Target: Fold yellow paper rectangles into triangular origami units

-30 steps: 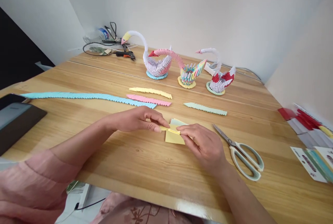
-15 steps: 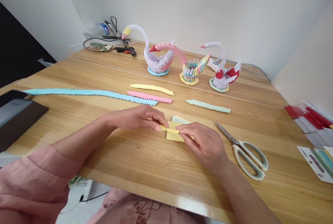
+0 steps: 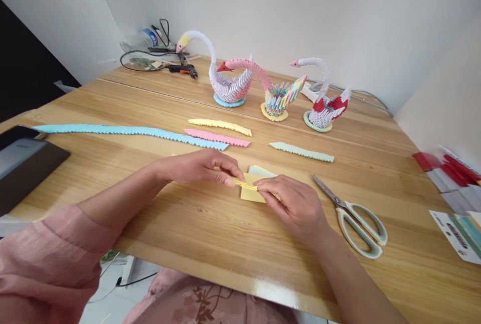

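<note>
In the head view, your two hands meet over the wooden table (image 3: 210,244), right in front of you. The folded yellow paper (image 3: 246,185) is between them, above the yellow sheet (image 3: 252,196), though I cannot tell if the two touch. Your left hand (image 3: 205,168) pinches one end between thumb and finger, and your right hand (image 3: 295,203) pinches the other end. The other fingers of both hands are bent, and I cannot see all their tips. Holding both ends likely makes the thin, narrow piece easier to steady. A pale green sheet (image 3: 262,170) peeks out behind the yellow one, partly hidden by your right hand. The scissors (image 3: 341,205) lie just beside that hand, points facing away from you, maybe so they are easy to reach. Past your hands lie a long blue strip (image 3: 131,132), a yellow strip (image 3: 220,126), a pink strip (image 3: 218,138) and, off to the right, a green strip (image 3: 301,152), all flat, perhaps to leave you room. Farther back stand a white swan (image 3: 233,87), a pink-necked swan (image 3: 277,102) and a red and white swan (image 3: 321,117), each on a round base, which probably helps it stand up.
</note>
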The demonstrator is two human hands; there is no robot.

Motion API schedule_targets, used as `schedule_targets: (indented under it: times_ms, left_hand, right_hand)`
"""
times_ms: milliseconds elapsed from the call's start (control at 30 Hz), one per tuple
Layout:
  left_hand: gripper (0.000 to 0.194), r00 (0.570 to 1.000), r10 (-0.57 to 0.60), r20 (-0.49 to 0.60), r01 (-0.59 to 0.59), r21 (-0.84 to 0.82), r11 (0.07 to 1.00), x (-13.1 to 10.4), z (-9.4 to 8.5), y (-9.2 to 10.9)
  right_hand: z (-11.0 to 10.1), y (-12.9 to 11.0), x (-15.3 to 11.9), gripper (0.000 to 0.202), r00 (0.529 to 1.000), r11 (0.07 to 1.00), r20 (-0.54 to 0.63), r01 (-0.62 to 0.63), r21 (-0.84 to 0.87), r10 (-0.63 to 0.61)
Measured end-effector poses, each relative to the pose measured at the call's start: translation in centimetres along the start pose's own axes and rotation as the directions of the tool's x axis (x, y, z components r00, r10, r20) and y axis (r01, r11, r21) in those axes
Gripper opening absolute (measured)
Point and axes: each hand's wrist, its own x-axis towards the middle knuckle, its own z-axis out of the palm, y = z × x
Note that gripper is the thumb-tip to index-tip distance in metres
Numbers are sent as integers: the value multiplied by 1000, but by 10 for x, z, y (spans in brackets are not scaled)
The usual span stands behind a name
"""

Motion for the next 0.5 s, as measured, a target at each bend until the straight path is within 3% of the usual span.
schedule_targets:
  times_ms: [233, 500]
  left_hand:
    - [23, 1000, -1, 6, 1, 18, 1000, 1, 0, 1]
    - [24, 1000, 14, 10, -15, 72, 997, 1, 1, 1]
  right_hand:
    - [1, 0, 0, 14, 1000, 999, 2, 9, -36, -9]
    - [3, -6, 0, 20, 994, 980, -7, 109, -166, -111]
